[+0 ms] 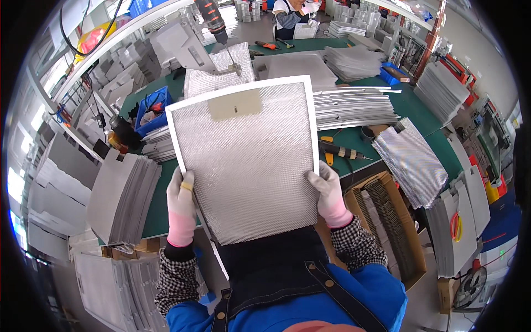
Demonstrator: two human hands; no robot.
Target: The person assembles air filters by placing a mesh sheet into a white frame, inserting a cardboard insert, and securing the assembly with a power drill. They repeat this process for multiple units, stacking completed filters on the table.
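Note:
A silver mesh filter panel is held up in front of my body, tilted. White frame strips line its top and sides, while its near edge shows bare mesh. A beige plate with a small dark slot sits at the top edge. My left hand, in a white and pink glove with a yellow band on one finger, grips the left side. On the right side, my right hand, gloved alike, is closed with the thumb over the front. Below the panel's left corner, a white strip hangs down.
Metal strips and a power screwdriver lie on the green table. Mesh sheets and a cardboard box are at right. Grey panels and a blue bin stand left. A drill hangs ahead; another person is beyond.

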